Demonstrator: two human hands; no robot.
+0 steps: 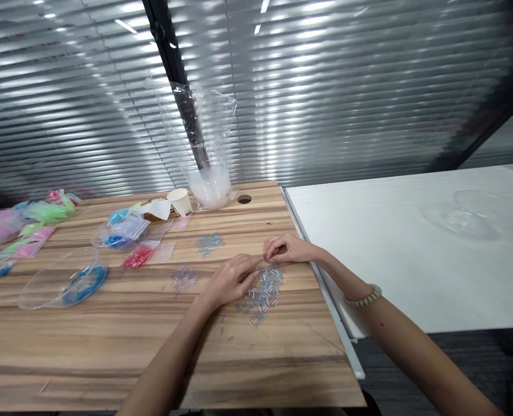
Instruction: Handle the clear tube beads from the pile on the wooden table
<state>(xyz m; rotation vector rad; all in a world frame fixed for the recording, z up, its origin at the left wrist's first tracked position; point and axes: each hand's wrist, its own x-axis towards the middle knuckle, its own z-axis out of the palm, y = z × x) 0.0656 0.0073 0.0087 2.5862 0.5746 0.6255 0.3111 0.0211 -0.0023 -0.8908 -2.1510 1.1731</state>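
Note:
My left hand (234, 281) rests on the wooden table with fingers stretched to the right and the thumb apart. Its fingertips come close to those of my right hand (290, 249), which is curled in a pinch. Whatever that pinch holds, if anything, is too small to make out. Just below both hands lies a loose pile of short, shiny tube beads (263, 294), pale blue and silvery. A smaller grey-blue bead pile (209, 244) lies beyond my left hand. To its left is a small heap of pale purple beads (184, 279).
Left of the hands are a bag of red beads (137, 257), a clear dish with blue beads (116, 240) and a clear lid (57, 277). Colourful bags (51, 211) lie farther left. A paper cup (180, 202) and wrapped plastic bowls (212, 186) stand behind. A white table (404, 260) adjoins on the right.

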